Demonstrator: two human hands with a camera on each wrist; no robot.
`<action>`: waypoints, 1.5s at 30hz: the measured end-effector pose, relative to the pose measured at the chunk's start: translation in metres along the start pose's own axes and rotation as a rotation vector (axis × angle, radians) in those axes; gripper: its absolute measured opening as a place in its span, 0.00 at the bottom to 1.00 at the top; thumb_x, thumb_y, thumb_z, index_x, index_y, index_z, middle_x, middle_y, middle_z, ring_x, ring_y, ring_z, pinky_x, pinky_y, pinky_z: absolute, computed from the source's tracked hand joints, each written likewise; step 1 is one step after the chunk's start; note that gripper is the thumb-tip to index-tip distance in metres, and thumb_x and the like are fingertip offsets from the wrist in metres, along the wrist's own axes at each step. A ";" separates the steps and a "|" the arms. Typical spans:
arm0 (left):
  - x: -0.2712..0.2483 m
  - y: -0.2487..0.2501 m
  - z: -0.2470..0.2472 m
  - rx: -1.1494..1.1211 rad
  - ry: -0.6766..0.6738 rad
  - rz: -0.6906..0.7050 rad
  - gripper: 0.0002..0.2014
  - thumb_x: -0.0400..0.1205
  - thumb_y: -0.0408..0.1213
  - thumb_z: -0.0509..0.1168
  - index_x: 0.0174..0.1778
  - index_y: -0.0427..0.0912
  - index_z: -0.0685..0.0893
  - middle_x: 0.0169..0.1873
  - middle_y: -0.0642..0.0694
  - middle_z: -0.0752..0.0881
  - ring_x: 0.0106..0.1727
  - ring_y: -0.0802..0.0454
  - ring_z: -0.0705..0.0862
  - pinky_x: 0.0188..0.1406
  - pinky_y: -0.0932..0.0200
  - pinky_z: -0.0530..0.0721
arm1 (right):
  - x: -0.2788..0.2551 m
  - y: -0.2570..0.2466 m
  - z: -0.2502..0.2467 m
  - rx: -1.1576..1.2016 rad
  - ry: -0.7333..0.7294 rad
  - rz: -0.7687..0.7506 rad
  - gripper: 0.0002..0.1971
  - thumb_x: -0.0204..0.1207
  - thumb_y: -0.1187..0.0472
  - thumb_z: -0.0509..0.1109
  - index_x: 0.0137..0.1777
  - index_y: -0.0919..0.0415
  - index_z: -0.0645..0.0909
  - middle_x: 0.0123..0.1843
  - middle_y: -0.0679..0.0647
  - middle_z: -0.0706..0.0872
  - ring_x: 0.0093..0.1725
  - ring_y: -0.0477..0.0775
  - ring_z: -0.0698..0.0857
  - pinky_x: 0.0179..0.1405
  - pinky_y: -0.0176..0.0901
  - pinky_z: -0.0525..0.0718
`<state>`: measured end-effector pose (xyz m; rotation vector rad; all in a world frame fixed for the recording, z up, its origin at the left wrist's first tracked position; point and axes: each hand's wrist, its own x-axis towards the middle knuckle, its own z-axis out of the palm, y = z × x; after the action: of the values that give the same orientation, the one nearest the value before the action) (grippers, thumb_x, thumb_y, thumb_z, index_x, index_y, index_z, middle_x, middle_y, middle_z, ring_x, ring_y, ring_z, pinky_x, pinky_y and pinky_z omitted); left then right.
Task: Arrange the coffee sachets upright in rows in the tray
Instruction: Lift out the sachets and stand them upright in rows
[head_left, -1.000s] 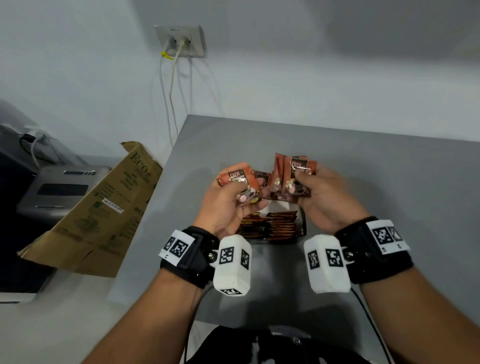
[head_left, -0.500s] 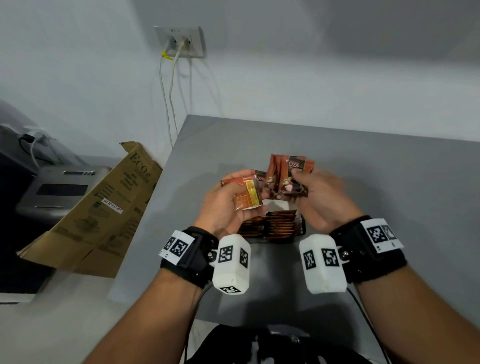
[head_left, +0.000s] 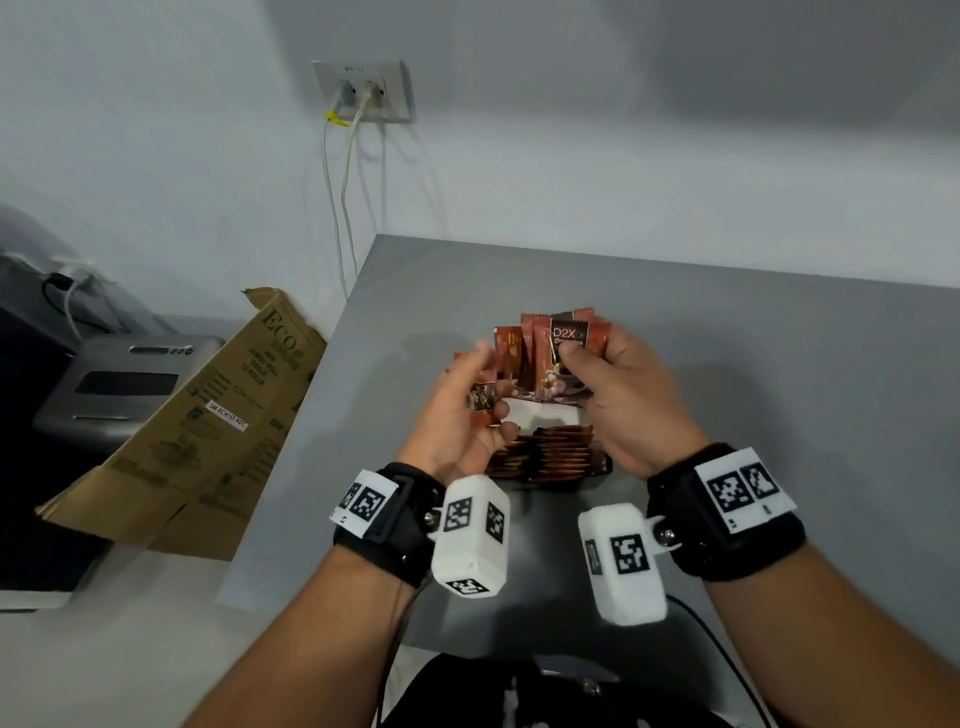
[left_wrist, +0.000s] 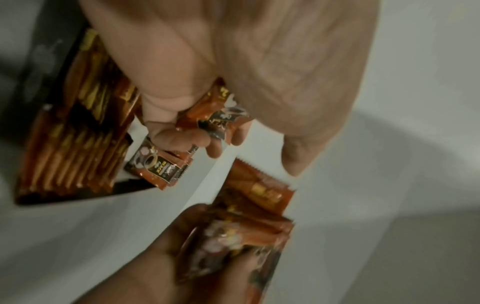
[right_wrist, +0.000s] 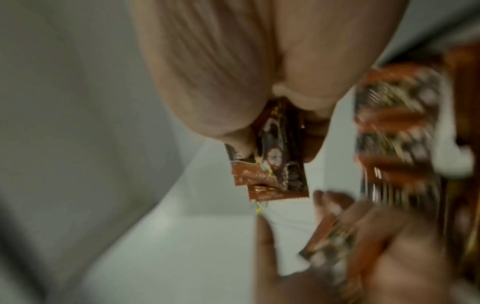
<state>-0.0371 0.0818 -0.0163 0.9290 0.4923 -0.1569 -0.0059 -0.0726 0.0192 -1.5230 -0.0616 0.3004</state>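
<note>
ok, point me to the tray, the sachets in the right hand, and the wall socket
tray (head_left: 540, 418): head view, bare white inner wall.
sachets in the right hand (head_left: 566, 335): head view, front sachet's dark label.
wall socket (head_left: 363, 91): head view, faceplate middle.

You wore a wide black strap on your left wrist (head_left: 387, 514), with a flat white plate on its outer side printed with two black square-code markers. A white, rounded box (head_left: 470, 538) stood off the inner side of that strap on a small metal screw, and it carried black codes on three faces. Your right wrist (head_left: 727, 514) had the same black band, white two-code plate and white coded box (head_left: 623, 564), also held by a screw. A thin black cable ran back from each box toward your body. Your forearms were bare, and your clothing (head_left: 519, 696) below was dark.
</note>
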 end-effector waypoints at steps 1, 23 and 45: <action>0.001 0.002 -0.002 -0.046 -0.003 -0.027 0.13 0.81 0.51 0.68 0.51 0.46 0.82 0.35 0.46 0.82 0.32 0.54 0.76 0.30 0.58 0.77 | -0.001 -0.002 -0.002 -0.233 0.002 -0.108 0.08 0.85 0.62 0.66 0.57 0.51 0.85 0.54 0.49 0.91 0.53 0.47 0.89 0.58 0.35 0.82; 0.007 0.021 -0.007 0.219 0.118 0.256 0.07 0.84 0.23 0.62 0.49 0.38 0.82 0.36 0.46 0.92 0.31 0.53 0.89 0.25 0.63 0.81 | 0.014 0.015 -0.017 0.295 0.040 0.237 0.20 0.71 0.62 0.72 0.60 0.74 0.84 0.59 0.69 0.89 0.57 0.67 0.88 0.65 0.60 0.82; -0.008 0.015 0.012 -0.162 -0.259 -0.068 0.27 0.69 0.24 0.63 0.68 0.31 0.76 0.53 0.31 0.82 0.48 0.39 0.87 0.50 0.49 0.88 | 0.004 -0.023 0.005 -0.903 -0.452 -0.294 0.54 0.64 0.49 0.85 0.87 0.49 0.58 0.84 0.43 0.60 0.83 0.38 0.56 0.81 0.33 0.54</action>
<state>-0.0349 0.0810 0.0042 0.7213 0.2919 -0.2905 0.0009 -0.0676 0.0416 -2.2677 -0.8686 0.3999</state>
